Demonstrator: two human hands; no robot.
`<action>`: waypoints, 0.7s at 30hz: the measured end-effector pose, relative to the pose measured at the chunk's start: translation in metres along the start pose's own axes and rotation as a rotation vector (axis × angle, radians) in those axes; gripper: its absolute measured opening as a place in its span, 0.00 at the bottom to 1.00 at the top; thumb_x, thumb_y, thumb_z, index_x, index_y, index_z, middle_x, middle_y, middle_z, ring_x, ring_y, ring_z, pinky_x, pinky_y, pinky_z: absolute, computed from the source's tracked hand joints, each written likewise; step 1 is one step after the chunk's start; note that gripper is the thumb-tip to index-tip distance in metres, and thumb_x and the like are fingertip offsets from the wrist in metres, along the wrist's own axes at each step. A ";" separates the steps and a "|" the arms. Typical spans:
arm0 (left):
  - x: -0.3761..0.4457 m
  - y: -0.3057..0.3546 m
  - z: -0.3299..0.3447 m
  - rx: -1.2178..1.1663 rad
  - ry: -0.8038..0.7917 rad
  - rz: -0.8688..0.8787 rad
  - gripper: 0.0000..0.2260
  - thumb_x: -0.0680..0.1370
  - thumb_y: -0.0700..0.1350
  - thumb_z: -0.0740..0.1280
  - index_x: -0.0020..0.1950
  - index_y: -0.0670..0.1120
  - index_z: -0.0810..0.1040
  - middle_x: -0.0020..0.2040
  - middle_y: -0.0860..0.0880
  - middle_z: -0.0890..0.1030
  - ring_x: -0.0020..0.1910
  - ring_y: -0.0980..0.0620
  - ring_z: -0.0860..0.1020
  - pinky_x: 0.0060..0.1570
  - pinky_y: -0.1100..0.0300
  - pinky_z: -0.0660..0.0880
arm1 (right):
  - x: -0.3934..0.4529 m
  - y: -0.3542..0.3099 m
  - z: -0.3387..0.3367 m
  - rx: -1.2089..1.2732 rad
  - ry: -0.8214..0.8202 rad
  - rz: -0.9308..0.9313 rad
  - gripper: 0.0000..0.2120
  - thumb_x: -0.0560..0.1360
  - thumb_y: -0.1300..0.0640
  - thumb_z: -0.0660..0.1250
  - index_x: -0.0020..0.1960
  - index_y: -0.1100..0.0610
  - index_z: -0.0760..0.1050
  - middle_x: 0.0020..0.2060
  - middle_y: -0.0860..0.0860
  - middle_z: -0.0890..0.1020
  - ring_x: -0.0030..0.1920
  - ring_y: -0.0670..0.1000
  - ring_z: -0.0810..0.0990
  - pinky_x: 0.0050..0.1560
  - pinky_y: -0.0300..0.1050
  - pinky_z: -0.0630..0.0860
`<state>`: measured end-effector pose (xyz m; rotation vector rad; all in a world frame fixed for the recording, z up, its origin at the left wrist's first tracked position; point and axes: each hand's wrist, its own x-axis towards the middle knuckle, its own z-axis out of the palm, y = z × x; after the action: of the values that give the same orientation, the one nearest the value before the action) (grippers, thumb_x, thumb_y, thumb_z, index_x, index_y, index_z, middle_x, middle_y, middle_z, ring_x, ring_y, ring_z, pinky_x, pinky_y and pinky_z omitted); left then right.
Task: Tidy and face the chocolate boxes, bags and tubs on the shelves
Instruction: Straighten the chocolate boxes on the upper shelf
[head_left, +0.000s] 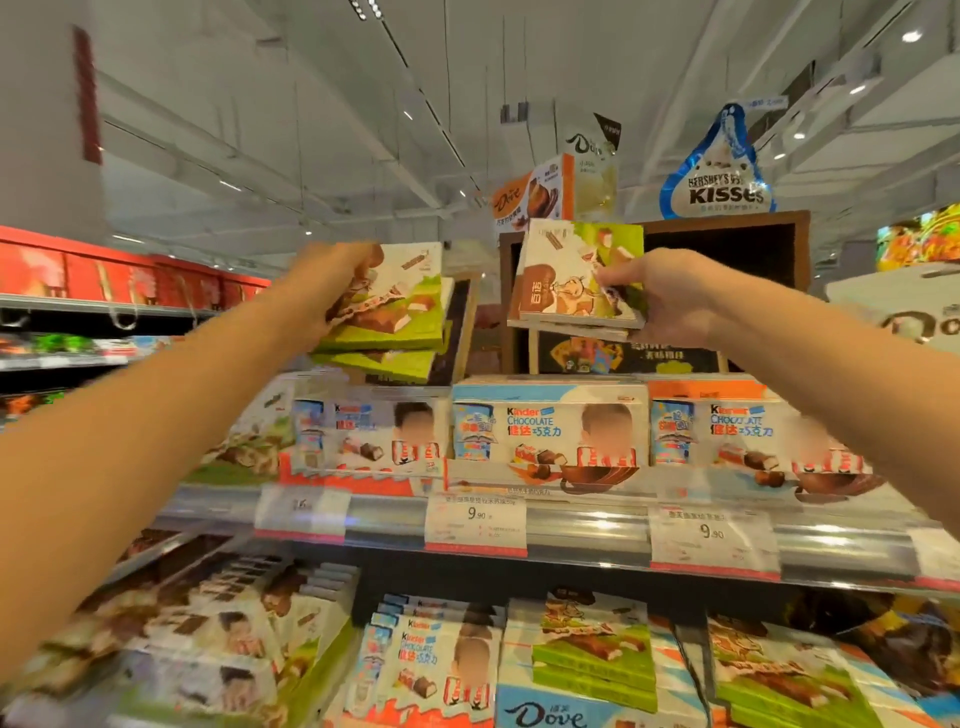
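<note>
Both my arms reach up above the top shelf. My left hand (332, 280) grips a small stack of flat green-and-white chocolate boxes (389, 322), tilted to the left. My right hand (660, 296) pinches the right edge of two more flat green-and-white boxes (571, 275), held face out in front of a dark wooden display frame (727, 244). Below them a row of Kinder Chocolate boxes (550, 431) stands face out on the top shelf (571, 525).
Dove boxes (535, 197) and a Hershey's Kisses bag (722, 171) stand on top of the frame. The lower shelf holds Kinder boxes (426, 665), green boxes (592, 654) and a Dove box (545, 714). Red boxes (104, 275) line a shelf at far left.
</note>
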<state>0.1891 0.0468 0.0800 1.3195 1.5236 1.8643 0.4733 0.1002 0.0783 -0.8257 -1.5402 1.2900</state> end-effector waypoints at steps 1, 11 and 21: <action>0.003 -0.003 -0.012 0.066 0.037 0.040 0.08 0.72 0.49 0.66 0.46 0.45 0.74 0.46 0.44 0.79 0.41 0.47 0.79 0.37 0.58 0.79 | 0.001 0.001 0.012 -0.002 -0.025 -0.023 0.05 0.78 0.61 0.61 0.53 0.58 0.71 0.35 0.53 0.85 0.35 0.50 0.85 0.35 0.46 0.80; 0.048 -0.052 -0.139 0.513 -0.037 0.416 0.22 0.79 0.61 0.55 0.32 0.50 0.71 0.22 0.55 0.65 0.22 0.57 0.62 0.27 0.59 0.59 | 0.029 0.015 0.147 -0.069 -0.075 -0.294 0.22 0.74 0.68 0.65 0.64 0.52 0.66 0.46 0.49 0.83 0.45 0.50 0.84 0.38 0.44 0.80; 0.085 -0.089 -0.268 0.882 -0.541 0.661 0.23 0.72 0.70 0.56 0.36 0.53 0.77 0.30 0.55 0.75 0.29 0.59 0.71 0.33 0.68 0.68 | 0.041 0.034 0.266 -0.253 -0.133 -0.520 0.31 0.69 0.72 0.70 0.60 0.44 0.64 0.61 0.58 0.73 0.58 0.57 0.77 0.55 0.56 0.77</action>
<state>-0.0990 -0.0023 0.0443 2.7061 1.7635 0.8759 0.2078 0.0531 0.0511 -0.4466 -1.8936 0.7912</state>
